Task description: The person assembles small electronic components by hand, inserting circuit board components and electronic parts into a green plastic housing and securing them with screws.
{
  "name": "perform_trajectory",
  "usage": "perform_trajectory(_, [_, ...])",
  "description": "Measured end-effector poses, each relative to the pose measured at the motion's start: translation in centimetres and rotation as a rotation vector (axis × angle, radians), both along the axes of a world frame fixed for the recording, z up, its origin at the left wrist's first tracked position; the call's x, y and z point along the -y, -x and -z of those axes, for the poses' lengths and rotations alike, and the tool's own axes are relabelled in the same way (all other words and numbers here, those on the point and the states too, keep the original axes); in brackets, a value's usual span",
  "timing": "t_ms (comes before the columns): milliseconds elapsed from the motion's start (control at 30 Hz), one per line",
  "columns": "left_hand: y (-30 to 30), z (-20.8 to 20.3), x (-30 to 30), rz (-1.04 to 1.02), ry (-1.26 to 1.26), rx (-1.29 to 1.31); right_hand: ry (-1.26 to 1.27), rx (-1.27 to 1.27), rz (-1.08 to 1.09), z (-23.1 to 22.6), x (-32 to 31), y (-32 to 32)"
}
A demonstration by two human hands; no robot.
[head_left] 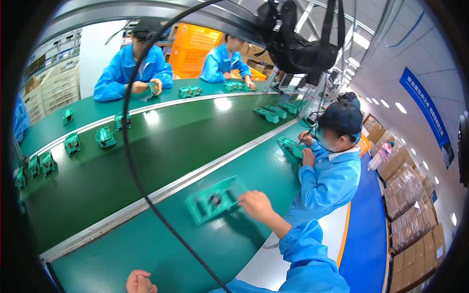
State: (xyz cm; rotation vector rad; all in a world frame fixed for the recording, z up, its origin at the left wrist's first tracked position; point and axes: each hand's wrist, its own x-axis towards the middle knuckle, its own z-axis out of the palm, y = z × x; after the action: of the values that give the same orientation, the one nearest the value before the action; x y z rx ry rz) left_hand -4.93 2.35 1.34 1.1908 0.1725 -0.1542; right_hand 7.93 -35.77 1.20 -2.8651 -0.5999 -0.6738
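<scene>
Right hand (255, 204) pinches the edge of one green plastic housing (215, 199) on the near green bench (161, 249), centre frame. Left hand (139, 282) at 6 o'clock, fisted, holding nothing visible. About fifteen more housings on the conveyor belt (161, 146), 9 to 1 o'clock. Three blue-coated co-workers. Orange crates (193, 49) at 12, contents unclear; packed cardboard boxes (415, 244) at 4

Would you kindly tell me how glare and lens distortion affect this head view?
Head view: ceiling lights leave bright glare patches on the conveyor belt; the fisheye bends its straight steel edges and blackens the corners; the right hand at the green plastic part stays fairly sharp.
</scene>
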Motion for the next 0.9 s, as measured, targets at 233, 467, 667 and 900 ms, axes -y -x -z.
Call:
perform_trajectory(233, [-1.5, 0.5, -0.3, -0.049, 0.635, -0.343, -0.207, 0.218, 0.781, 3.3, 13.2, -3.0])
perform_trajectory(467, [-1.8, 1.7, -1.6, -0.115, 0.871, -0.351, -0.275, 0.156, 1.09, 1.2, 9.6, -5.0])
perform_trajectory(667, [-1.5, 3.9, -4.4, 0.292, 0.958, -0.284, -0.656, -0.184, -0.374, -0.8, -17.9, 1.4])
perform_trajectory(900, [-0.9, 2.4, -2.6, -0.177, 0.323, -0.314, -0.641, -0.142, -0.614, 1.8, -29.4, 8.2])
